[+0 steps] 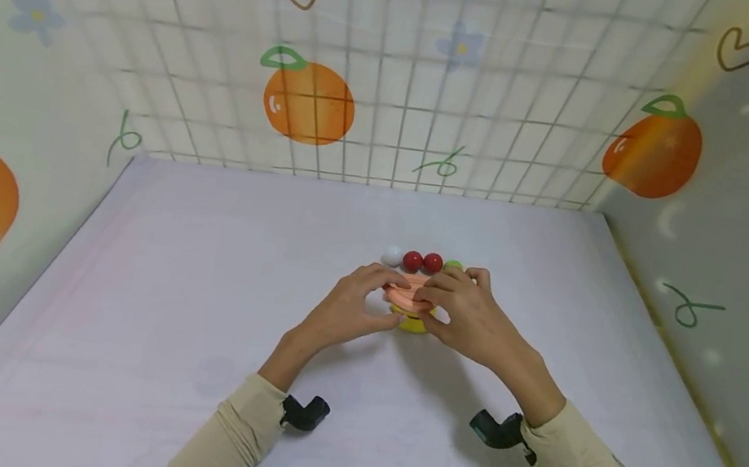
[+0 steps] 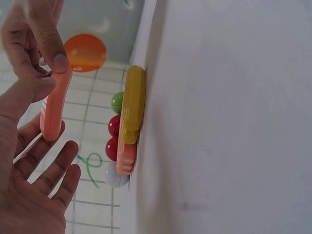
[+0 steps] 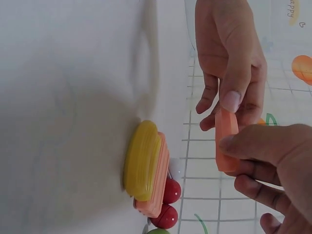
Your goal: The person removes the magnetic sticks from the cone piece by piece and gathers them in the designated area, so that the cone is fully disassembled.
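Both hands hold a salmon-pink, ridged, slightly curved plastic piece (image 1: 401,297) above the table. My left hand (image 1: 349,305) pinches one end between thumb and fingers; in the left wrist view its other fingers (image 2: 59,171) are spread. My right hand (image 1: 479,317) grips the opposite end, its thumb (image 3: 243,141) on the piece's near side. Below them on the table lies a yellow ridged oblong piece (image 3: 141,161). Against it, on the far side, sits a second salmon-pink ridged piece (image 3: 158,180), mostly hidden by the hands in the head view.
Behind the pieces, a white ball (image 1: 392,255), two red balls (image 1: 423,261) and a green ball (image 1: 454,265) stand in a row. A pale cloth covers the table (image 1: 189,277). A wire grid (image 1: 403,106) behind printed sheeting rises at the back edge.
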A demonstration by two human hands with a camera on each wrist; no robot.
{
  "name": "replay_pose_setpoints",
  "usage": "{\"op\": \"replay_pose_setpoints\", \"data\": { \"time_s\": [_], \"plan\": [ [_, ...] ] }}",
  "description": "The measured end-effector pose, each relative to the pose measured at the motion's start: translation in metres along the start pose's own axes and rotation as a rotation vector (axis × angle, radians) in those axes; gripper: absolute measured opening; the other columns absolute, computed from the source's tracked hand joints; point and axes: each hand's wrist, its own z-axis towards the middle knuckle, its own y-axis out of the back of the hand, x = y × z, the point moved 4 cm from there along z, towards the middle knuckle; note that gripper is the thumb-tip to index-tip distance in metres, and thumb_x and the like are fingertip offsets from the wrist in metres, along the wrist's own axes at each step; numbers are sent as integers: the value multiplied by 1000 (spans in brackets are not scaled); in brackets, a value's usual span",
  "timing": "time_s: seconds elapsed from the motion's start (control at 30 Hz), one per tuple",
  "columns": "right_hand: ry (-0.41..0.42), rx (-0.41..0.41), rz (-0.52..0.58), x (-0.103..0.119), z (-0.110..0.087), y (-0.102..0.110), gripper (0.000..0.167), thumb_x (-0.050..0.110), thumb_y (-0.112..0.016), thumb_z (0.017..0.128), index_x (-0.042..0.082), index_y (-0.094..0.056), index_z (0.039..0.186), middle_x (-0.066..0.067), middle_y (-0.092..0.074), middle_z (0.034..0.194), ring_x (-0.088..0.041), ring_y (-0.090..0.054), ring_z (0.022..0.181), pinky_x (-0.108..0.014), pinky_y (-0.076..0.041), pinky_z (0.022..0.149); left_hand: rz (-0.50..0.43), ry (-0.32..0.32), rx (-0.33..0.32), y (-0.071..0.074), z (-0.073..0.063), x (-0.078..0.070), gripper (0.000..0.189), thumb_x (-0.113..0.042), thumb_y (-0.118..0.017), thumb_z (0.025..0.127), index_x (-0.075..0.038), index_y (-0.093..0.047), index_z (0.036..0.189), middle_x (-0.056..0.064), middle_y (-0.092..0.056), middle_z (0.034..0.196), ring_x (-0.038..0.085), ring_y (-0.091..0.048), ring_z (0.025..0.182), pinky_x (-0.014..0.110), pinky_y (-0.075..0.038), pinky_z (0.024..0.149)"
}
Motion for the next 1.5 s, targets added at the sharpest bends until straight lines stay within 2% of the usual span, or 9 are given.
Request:
{"op": "replay_pose_setpoints", "data": {
  "time_s": [0.33, 0.7, 1.03, 1.27, 1.5],
  "plan": [
    [13, -8, -7, -5, -8, 0, 22, 8, -88, 74, 14, -74, 89, 6, -68, 92, -16, -55, 91, -51, -35, 84, 26, 0, 22, -12, 3, 2, 42, -26, -79, 87, -18, -64, 125, -7, -57, 128, 15, -52, 108, 49, -49, 94],
    [-7, 22, 3, -10, -14, -7, 19, 9, -87, 76, 15, -74, 88, 5, -69, 94, -17, -57, 94, -46, -32, 81, 67, -9, 28, -19, 3, 6, 45, -24, -81, 85, -13, -64, 125, 4, -55, 138, 20, -54, 117, 44, -46, 98],
    [0, 18, 20, -14, -18, -13, 20, 8, -88, 75, 15, -73, 86, 4, -70, 94, -18, -57, 95, -48, -33, 82, 88, -5, 28, -23, 3, 12, 43, -22, -80, 85, -16, -64, 124, -4, -60, 124, 20, -56, 112, 40, -43, 97],
    [6, 28, -1, -14, -19, -19, 20, 6, -86, 75, 15, -74, 89, 3, -70, 92, -20, -56, 97, -50, -35, 84, 120, -32, 30, -25, 4, 14, 40, -20, -79, 85, -13, -66, 122, -4, -62, 122, 19, -54, 115, 42, -42, 99],
    [-15, 40, 0, -15, -23, -25, 20, 10, -87, 77, 14, -75, 92, 4, -71, 93, -20, -57, 98, -50, -35, 84, 97, -57, 22, -27, 3, 18, 37, -19, -80, 85, -12, -68, 119, -5, -62, 123, 19, -53, 117, 46, -41, 102]
  ]
}}
